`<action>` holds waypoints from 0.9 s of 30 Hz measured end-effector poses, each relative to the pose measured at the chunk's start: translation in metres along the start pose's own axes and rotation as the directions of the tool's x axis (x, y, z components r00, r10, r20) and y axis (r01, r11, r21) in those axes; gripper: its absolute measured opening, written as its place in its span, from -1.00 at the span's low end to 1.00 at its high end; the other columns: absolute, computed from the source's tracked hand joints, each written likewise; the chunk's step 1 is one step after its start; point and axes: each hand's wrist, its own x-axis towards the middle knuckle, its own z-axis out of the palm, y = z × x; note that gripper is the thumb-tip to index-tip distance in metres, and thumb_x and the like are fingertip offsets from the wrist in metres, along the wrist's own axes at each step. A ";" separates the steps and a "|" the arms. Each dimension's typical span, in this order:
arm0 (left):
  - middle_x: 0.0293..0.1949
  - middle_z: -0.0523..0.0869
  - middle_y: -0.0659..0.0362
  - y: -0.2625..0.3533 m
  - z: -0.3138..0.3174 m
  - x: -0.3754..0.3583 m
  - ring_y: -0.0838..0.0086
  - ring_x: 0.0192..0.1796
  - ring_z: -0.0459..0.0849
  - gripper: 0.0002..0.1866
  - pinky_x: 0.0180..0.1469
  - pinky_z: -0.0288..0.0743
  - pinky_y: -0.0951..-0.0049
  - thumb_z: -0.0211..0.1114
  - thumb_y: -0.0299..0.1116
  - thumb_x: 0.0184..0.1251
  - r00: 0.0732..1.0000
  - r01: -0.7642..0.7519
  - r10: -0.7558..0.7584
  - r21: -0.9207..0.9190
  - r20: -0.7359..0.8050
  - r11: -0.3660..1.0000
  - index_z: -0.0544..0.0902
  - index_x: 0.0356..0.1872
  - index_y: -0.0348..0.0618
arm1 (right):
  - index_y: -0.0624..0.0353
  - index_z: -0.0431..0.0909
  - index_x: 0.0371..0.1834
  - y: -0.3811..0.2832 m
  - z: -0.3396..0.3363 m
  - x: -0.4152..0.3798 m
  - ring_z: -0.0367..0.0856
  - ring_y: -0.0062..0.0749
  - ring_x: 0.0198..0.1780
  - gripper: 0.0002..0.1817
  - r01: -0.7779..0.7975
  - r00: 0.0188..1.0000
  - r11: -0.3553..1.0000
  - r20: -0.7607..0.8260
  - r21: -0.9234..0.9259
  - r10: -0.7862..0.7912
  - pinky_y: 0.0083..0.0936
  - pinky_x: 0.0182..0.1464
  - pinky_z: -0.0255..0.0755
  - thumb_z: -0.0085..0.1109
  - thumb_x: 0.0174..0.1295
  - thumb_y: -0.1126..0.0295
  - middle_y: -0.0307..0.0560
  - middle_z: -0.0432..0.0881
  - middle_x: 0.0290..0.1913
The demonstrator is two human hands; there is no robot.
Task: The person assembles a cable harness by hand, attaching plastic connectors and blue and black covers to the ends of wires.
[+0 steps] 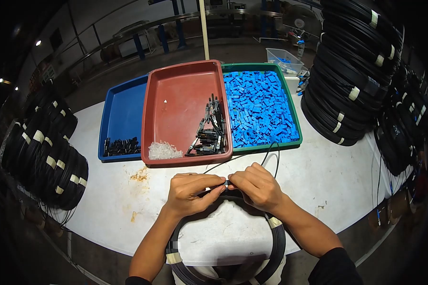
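Observation:
My left hand (193, 192) and my right hand (257, 186) meet above the near part of the table, thumbs and fingertips pinched together. Between them is a small black connector piece (228, 183), mostly covered by the fingers. A thin black cable (277, 164) loops up behind my right hand toward the green tray's edge, and another stretch runs behind my left hand. Below both hands lies a coil of black cable (279, 242), bound with pale tape and overhanging the near table edge.
Beyond the hands stand a blue tray (123, 109) with black parts, a red tray (176, 99) with black connectors and clear pieces, and a green tray (297, 128) full of blue pieces. Cable coil stacks (352, 71) rise at right, more coils (52, 152) at left.

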 end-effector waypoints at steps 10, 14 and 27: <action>-0.30 0.87 0.14 0.004 -0.002 0.005 0.49 -0.48 0.79 -0.75 -0.39 0.66 0.55 0.54 -0.56 0.10 0.945 -0.295 0.250 0.225 0.210 0.929 0.83 -0.14 -0.23 | 0.23 0.66 -0.26 0.007 0.006 -0.007 0.56 -0.15 -0.39 -0.88 -0.291 0.952 0.933 0.159 0.210 0.261 -0.31 -0.26 0.32 0.35 0.15 0.50 -0.05 0.67 -0.37; -0.22 0.87 0.13 -0.002 -0.005 0.003 0.49 -0.47 0.79 -0.75 -0.43 0.67 0.53 0.47 -0.50 0.17 0.869 -0.487 0.381 0.406 0.316 0.773 0.81 -0.09 -0.24 | 0.24 0.68 -0.24 0.007 0.013 -0.010 0.61 -0.15 -0.36 -0.85 -0.403 0.915 0.850 0.170 0.339 0.365 -0.30 -0.29 0.36 0.39 0.13 0.52 -0.03 0.69 -0.38; -0.32 0.88 0.17 -0.001 0.000 0.008 0.46 -0.35 0.84 -0.86 -0.35 0.64 0.50 0.56 -0.53 0.11 0.917 -0.397 0.363 0.335 0.163 0.854 0.82 -0.29 -0.16 | 0.21 0.65 -0.19 0.007 0.006 -0.009 0.61 -0.12 -0.35 -0.83 -0.308 0.946 0.932 0.165 0.189 0.279 -0.28 -0.24 0.41 0.39 0.17 0.48 -0.05 0.63 -0.40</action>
